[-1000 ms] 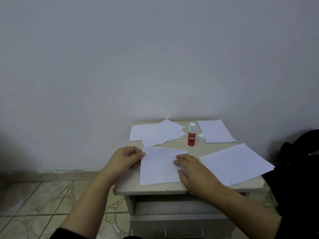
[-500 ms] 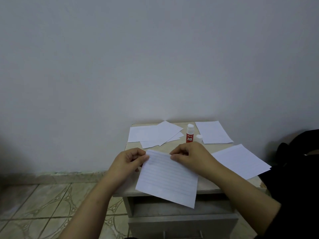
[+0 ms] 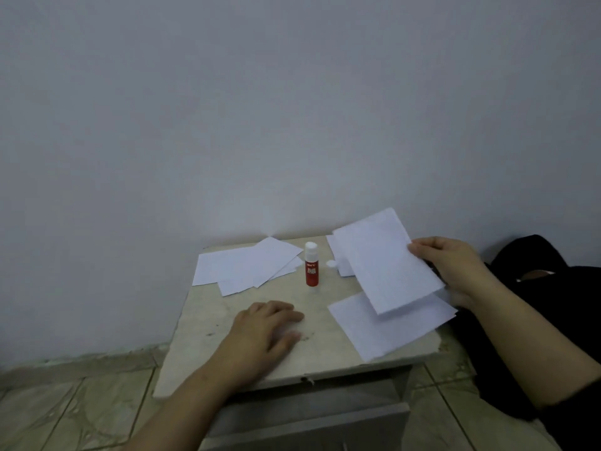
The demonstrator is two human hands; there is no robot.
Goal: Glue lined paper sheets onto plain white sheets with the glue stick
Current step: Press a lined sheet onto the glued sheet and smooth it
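Red glue stick upright between paper piles; right hand grips sheet, left hand flat.

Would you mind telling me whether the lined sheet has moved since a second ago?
Yes. The lined sheet went from the table's front, left of the glue stick, up and right; the right hand holds it.

Domestic room, likely a home. Indicators: plain painted wall, patterned ceramic floor tiles, small worn bedside-type desk with drawer, dark fabric alongside.
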